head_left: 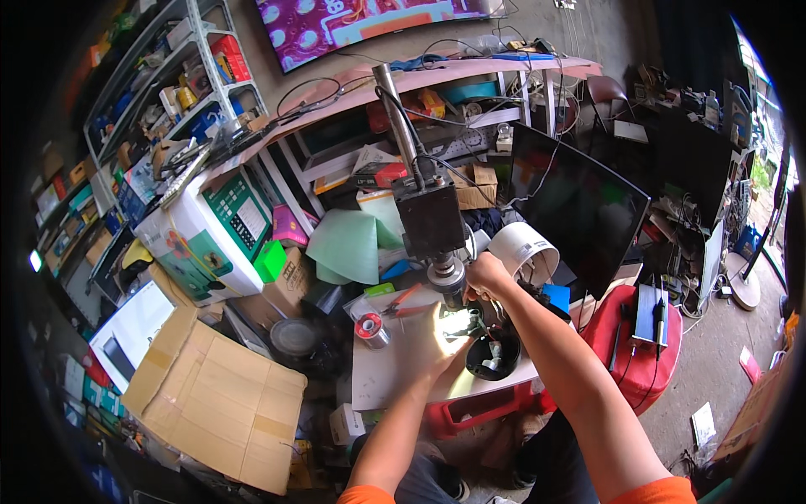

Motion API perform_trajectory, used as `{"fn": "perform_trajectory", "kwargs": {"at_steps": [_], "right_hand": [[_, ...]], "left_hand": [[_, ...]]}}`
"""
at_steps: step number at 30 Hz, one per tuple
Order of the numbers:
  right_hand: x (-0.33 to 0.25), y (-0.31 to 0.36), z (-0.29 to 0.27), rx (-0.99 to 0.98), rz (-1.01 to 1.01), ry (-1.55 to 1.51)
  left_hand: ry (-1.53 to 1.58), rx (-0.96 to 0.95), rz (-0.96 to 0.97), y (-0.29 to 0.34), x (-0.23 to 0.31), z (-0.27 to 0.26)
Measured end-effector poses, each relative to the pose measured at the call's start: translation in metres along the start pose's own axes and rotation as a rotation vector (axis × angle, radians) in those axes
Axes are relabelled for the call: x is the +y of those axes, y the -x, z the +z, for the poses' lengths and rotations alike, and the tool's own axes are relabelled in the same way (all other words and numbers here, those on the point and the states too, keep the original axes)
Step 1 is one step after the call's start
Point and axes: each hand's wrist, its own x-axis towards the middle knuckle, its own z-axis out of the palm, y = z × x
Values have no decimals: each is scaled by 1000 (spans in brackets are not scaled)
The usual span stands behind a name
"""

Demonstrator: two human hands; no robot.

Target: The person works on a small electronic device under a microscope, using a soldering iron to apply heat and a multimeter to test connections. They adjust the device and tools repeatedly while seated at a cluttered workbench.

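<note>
A microscope (431, 217) on a metal post hangs over a small white table (403, 361). Under its lens, in a glaring patch of light, is my left hand (445, 346); its fingers look closed around something small that is washed out by the glare. Beside the lens barrel my right hand (487, 277) is curled, and whatever its fingers grip is hidden. A round black container (494, 353) with white pieces and wires inside stands below my hands. Left of them are a spool of solder wire (371, 330) and a red-handled hand tool (407, 301).
Behind my right hand a white cylinder (522, 249) lies tilted near a large dark screen (579, 189). On the right, a red stool-like seat (625, 353) bears a small boxy device (650, 315). An open cardboard box (222, 391) sits at left. Boxes crowd the shelves (193, 76).
</note>
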Motion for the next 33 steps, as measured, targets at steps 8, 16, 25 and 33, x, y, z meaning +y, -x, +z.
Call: {"fn": "perform_trajectory", "kwargs": {"at_steps": [8, 16, 25, 33], "right_hand": [[-10, 24, -10, -69, -16, 47], [-12, 31, -15, -76, -27, 154], [-5, 26, -14, -66, -1, 177], [-11, 35, -16, -185, -58, 255]], "left_hand": [[48, -32, -28, 2, -1, -2], [67, -69, -53, -1, 4, -6], [62, -97, -83, -1, 1, -2], [42, -98, -66, -1, 2, -5]]}}
